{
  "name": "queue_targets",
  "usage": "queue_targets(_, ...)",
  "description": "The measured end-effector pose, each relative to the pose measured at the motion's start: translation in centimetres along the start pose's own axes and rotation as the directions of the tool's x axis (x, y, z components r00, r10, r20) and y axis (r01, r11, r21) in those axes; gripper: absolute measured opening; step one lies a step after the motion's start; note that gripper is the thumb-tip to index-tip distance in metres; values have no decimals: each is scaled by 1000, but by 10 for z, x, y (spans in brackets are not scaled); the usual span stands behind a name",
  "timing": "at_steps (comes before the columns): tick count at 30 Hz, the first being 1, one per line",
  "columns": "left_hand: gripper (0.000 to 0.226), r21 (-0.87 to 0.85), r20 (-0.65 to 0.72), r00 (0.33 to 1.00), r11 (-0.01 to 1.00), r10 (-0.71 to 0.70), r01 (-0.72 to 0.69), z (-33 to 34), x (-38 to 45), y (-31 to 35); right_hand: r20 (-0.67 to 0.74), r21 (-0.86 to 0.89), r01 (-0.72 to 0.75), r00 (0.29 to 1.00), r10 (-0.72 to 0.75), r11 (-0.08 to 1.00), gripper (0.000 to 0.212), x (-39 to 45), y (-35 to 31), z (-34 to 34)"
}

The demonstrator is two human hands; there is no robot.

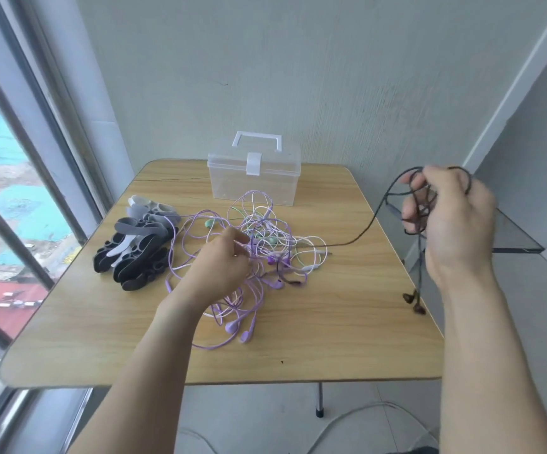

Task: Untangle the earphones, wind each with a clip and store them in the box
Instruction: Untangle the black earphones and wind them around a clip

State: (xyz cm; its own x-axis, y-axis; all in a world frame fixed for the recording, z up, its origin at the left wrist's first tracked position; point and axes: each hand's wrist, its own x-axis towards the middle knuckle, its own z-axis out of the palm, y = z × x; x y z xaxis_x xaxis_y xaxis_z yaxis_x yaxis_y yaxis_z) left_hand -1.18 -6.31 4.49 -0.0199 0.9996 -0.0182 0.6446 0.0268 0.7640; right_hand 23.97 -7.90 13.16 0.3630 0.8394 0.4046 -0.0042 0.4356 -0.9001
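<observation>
A tangle of purple, white and green earphones (259,244) lies in the middle of the wooden table (347,322). My left hand (223,267) rests on the tangle and pinches purple cords in it. My right hand (452,217) is raised past the table's right edge and grips loops of a dark earphone cable (367,229). That cable runs down into the tangle, and its two earbuds (414,303) dangle below the hand. A pile of black and grey winding clips (137,250) sits at the left. The clear plastic box (254,173) stands shut at the back.
A window runs along the left side of the table and a wall stands just behind the box. The table's right edge is close under my right forearm. A white cable lies on the floor beneath the table.
</observation>
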Motion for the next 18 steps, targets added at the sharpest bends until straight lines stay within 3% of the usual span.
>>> queue_targets(4, 53, 10, -33, 994, 995, 100, -99, -9, -7, 6, 96, -72, -98, 990, 105, 993, 34, 1, 6, 0)
queue_targets(7, 59, 18, 103, 970, 974, 222, -225, -4, -14, 14, 265, -144, -263, 918, 293, 954, 27, -3, 16, 8)
queue_targets(10, 43, 54, 288, 942, 979, 173, -196, 15, -18, 17, 356, -226, -370, 830, 430, 901, 33, -18, 34, 28)
queue_targets(12, 29, 161, 305, 939, 963, 160, -216, 25, -18, 15, 374, -390, -288, 818, 436, 875, 42, -24, 50, 37)
queue_targets(13, 25, 184, 285, 940, 951, 189, -247, 28, -16, 13, 404, -560, -164, 801, 441, 812, 44, -25, 59, 38)
queue_targets(15, 19, 167, 254, 935, 941, 247, -294, 31, -16, 11, 446, -804, 40, 701, 556, 594, 47, -30, 69, 39)
queue_targets(17, 19, 156, 232, 938, 942, 257, -297, 31, -14, 9, 406, -894, 98, 588, 699, 437, 60, -38, 71, 39)
queue_targets(18, 19, 158, 216, 942, 943, 258, -294, 31, -13, 8, 394, -907, 120, 579, 714, 404, 61, -40, 72, 40)
